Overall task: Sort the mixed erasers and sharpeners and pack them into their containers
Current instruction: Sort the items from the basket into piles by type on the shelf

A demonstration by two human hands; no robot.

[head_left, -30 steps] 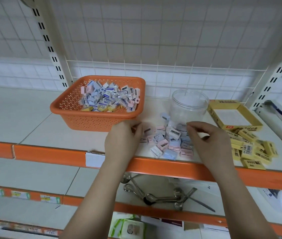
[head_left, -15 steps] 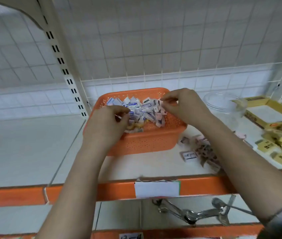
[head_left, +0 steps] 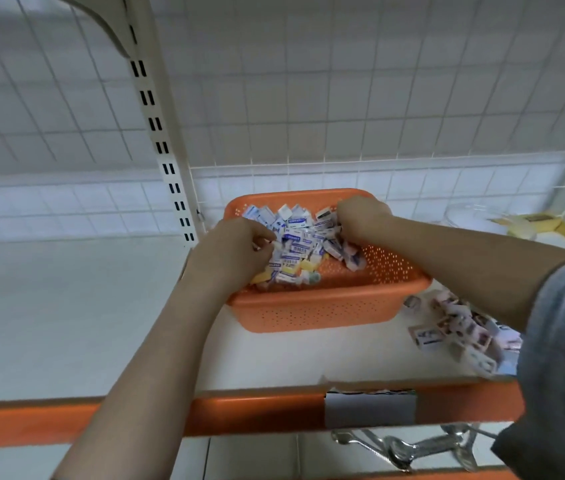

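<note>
Fingers of the left hand curl down into the heap of small packets inside the orange basket, pinching at one near the heap's 9 o'clock edge, though which packet they have is too blurred to tell. The right hand digs in at the heap's 2 o'clock side, its fingers bent under and hidden among the packets, so I cannot tell whether they grip anything. The heap lies directly between the two hands, touching both, and neither hand is clearly nearer; the basket's long axis runs from 9 to 3 o'clock across the shelf. The packets look like little white boxes with blue print and barcodes, with a few yellow and pale pieces mixed in at the near side, tumbled at all angles. At 4 o'clock from the basket a loose group of sorted packets lies on the shelf, partly behind the right forearm. At 2 o'clock a clear jar and a yellow box stand near the back, the likely places for whatever is lifted out, so the right hand probably has the shorter way there.
</note>
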